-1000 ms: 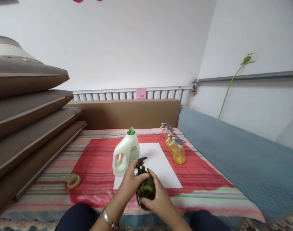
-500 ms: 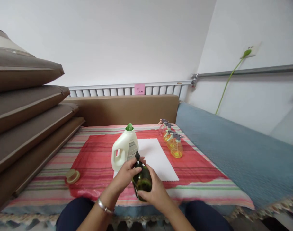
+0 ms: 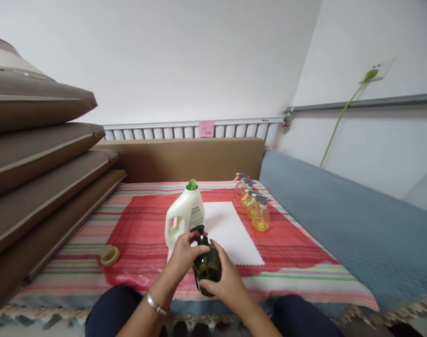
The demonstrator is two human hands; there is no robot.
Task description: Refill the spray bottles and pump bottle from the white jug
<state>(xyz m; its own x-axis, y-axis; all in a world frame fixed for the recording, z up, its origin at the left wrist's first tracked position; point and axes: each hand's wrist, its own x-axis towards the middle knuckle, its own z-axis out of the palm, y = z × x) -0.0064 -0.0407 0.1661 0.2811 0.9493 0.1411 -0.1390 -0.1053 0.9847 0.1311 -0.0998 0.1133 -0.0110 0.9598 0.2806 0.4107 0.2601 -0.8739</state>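
A dark green pump bottle is held between my two hands over the near edge of the striped cloth. My left hand, with a silver bangle on its wrist, is closed on the collar of the bottle's black pump head, whose spout points left. Around the bottle's body, on its right side, my right hand is wrapped. Just behind my left hand stands a large white jug with a green opening at its top. The jug's lower right part is hidden by my left hand and the pump.
Several spray bottles with yellowish liquid stand in a row at the right. A white sheet lies on red plastic film. A round beige cap rests at the left. Stacked brown cushions rise on the left.
The pump head has turned, so its spout now sticks out to the left. Both hands stay on the bottle, and the whole view has shifted slightly.
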